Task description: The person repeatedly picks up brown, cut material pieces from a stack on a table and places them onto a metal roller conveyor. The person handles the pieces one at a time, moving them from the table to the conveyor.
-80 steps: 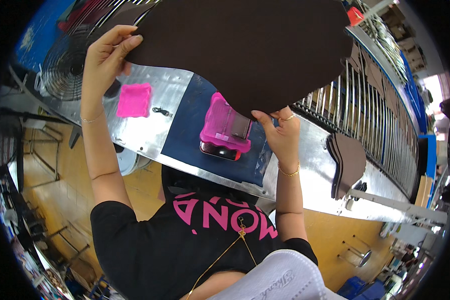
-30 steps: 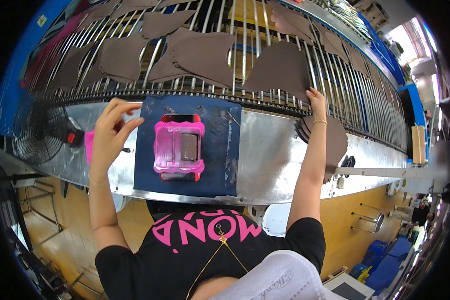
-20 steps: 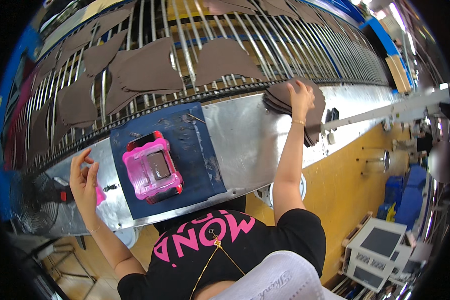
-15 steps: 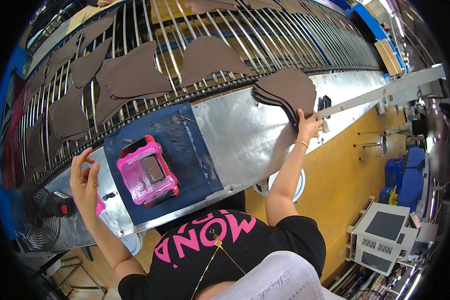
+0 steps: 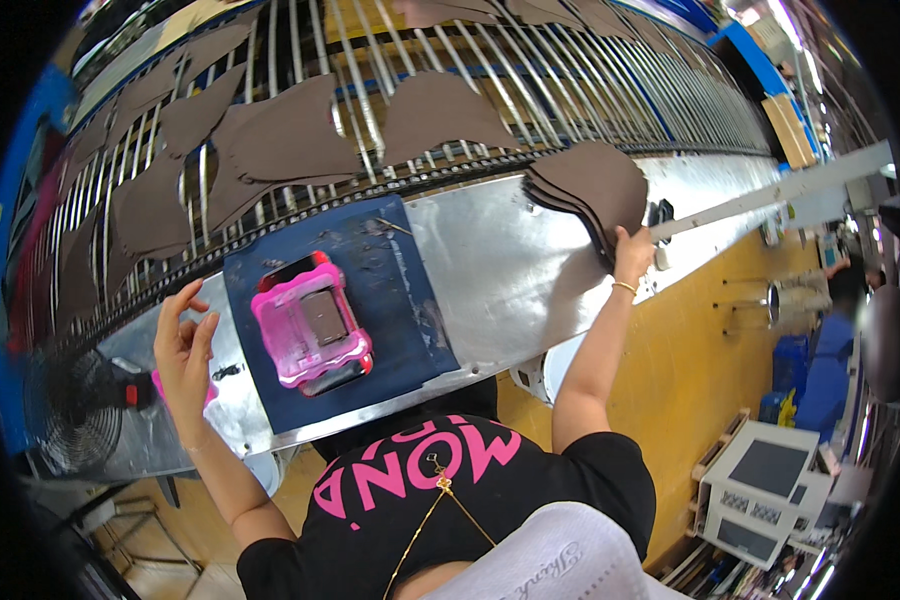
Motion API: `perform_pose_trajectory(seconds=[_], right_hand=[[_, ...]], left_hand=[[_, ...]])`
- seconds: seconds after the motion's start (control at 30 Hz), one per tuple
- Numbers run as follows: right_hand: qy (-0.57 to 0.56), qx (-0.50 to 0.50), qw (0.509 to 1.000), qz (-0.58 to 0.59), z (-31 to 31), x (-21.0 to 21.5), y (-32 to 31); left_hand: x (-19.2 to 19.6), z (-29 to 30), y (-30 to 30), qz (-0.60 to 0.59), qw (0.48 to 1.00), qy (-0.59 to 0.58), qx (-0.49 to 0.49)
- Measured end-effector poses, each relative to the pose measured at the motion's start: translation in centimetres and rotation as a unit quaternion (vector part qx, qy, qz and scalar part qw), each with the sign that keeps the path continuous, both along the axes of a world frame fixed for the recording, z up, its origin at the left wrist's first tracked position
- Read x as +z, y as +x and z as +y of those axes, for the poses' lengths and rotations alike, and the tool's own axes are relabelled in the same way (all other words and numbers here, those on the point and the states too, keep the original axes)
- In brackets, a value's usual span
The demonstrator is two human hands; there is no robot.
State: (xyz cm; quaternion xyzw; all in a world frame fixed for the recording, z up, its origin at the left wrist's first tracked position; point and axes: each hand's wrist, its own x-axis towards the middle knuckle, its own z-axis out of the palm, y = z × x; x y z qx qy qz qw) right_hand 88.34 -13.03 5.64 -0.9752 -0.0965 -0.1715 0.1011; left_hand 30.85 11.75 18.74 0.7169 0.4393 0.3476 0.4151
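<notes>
My right hand (image 5: 634, 258) reaches to the right end of the metal bench, fingers closed on the near edge of a stack of dark brown flat cut pieces (image 5: 595, 190). The stack's layers are fanned at its left side, and part of it hangs over bare metal. Raised over the bench's left part is my left hand (image 5: 184, 345), fingers loosely curled and apart, with nothing in it. Between the hands a pink wavy-edged tray (image 5: 295, 325), holding a small brown block (image 5: 324, 317), sits on red-and-black supports on a dark blue mat (image 5: 390, 300).
Beyond the bench runs a rack of metal rods (image 5: 560, 80) bearing several brown pieces (image 5: 300, 130). A pale metal bar (image 5: 770, 192) slants in from the right. A fan (image 5: 70, 410) stands at the left end. A stool (image 5: 760, 300) and a grey-white machine (image 5: 765, 485) are on the right.
The whole view has shifted slightly, moving the bench rightward in the picture. My right hand stays at the stack's edge, and my left hand remains raised and empty.
</notes>
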Motion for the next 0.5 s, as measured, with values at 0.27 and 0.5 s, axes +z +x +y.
perform_pose_trajectory(seconds=[0.27, 0.5], right_hand=[[0.403, 0.241, 0.883, -0.01, 5.4, 14.0, -9.5], [0.564, 0.516, 0.592, 0.256, 13.2, 13.7, -21.1]], left_hand=[[1.8, 0.0, 2.1, -0.009, 0.999, 0.042, -0.027], [0.3, 2.4, 4.7, -0.201, 0.978, 0.047, -0.036]])
